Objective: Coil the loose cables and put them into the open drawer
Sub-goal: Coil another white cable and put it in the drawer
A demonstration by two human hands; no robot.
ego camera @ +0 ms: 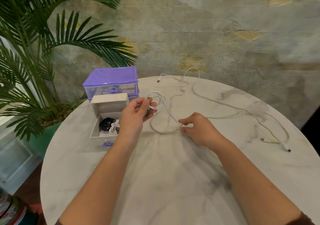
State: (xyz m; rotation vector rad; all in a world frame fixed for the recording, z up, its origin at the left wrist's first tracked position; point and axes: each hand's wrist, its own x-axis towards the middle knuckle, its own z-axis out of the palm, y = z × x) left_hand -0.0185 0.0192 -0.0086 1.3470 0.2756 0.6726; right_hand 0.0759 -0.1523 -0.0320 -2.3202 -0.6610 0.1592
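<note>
Head view: near the table's (173, 181) middle, the left hand (136, 115) grips a few finished loops of a white cable (170, 116), while the right hand (195, 129) pinches its slack between thumb and forefinger. The open drawer (103, 129) at the left edge holds black and white coils. Another loose cable (225, 103) trails along the far and right edges.

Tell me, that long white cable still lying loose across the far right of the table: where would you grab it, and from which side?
Probably at its near end: the plug of the loose white cable lies flat on the table by the right edge, clear of other things. I would come from above with the right hand, once it lets go of the cable being coiled, and pinch just behind the plug.
</note>
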